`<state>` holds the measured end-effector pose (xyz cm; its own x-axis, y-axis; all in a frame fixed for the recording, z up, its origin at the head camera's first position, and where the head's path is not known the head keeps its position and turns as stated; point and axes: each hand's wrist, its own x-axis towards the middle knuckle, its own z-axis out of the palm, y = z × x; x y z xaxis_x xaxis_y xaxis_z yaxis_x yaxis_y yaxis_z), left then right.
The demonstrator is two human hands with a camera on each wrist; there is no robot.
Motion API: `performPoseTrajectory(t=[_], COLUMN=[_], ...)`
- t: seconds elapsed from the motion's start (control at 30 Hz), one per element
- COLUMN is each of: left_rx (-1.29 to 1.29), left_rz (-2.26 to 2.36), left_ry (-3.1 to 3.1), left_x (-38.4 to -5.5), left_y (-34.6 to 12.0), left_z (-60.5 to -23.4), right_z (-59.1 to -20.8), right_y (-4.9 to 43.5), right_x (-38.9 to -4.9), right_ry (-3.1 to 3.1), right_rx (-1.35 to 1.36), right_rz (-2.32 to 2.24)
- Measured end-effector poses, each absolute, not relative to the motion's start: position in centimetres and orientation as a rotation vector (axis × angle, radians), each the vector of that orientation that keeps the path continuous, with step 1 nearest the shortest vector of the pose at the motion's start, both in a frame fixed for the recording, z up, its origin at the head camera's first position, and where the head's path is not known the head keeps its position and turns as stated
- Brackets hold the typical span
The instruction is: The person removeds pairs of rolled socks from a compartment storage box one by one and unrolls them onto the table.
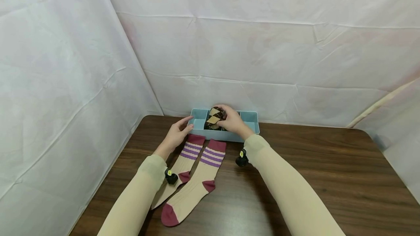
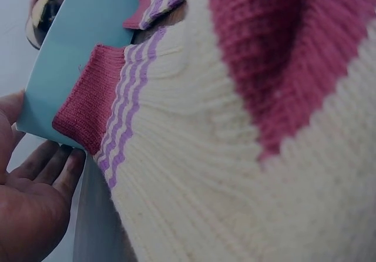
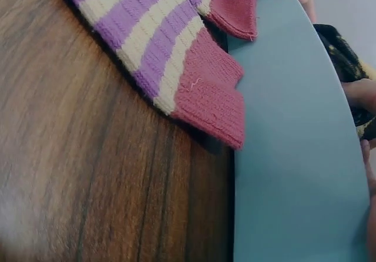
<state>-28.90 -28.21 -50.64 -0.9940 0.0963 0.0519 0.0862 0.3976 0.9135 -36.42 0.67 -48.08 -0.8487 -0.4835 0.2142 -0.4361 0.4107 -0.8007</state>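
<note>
A light blue box (image 1: 229, 136) with compartments stands at the back of the table. My right hand (image 1: 233, 121) reaches into its middle part and grips a folded black and tan diamond-patterned sock (image 1: 213, 120), thumb on the near side. In the right wrist view, part of this patterned sock (image 3: 341, 53) shows above the box wall. My left hand (image 1: 174, 137) touches the box's left end, its fingers fairly straight and its thumb (image 2: 10, 106) at the corner. Just in front of the box lie two cream socks with maroon cuffs and purple stripes, a left one (image 1: 191, 149) and a right one (image 1: 193, 188).
The dark wooden table (image 1: 311, 163) extends to the right of the box. White cloth (image 1: 249, 54) hangs behind it and along the left side. The left forearm passes over part of the left striped sock.
</note>
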Motion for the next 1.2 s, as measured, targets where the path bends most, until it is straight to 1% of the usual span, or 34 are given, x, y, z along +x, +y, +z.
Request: performPoseTrajectory(t=[0.13,0.37,0.6,0.93,1.2], left_rx=[0.173,0.176,0.173,0.162,0.164], left_rz=[1.705,1.709,1.678,1.627,1.562], left_ry=[2.611,2.61,2.637,2.701,2.742], left_x=[-28.9,-29.0,-29.4,-30.0,-30.4], left_y=[-28.2,-27.9,-27.9,-28.8,-29.2], left_z=[-50.9,-50.9,-51.1,-51.3,-50.8], right_z=[-47.9,-46.1,-44.1,-43.6,-43.0], right_y=[0.9,1.7,3.2,5.2,7.2], right_x=[-36.3,-36.0,-34.6,-33.3,-31.7], right_ry=[2.575,2.485,2.384,2.383,2.325], right_rx=[-0.86,-0.823,-0.782,-0.837,-0.823], right_rz=[-1.514,-1.665,-1.752,-1.721,-1.765])
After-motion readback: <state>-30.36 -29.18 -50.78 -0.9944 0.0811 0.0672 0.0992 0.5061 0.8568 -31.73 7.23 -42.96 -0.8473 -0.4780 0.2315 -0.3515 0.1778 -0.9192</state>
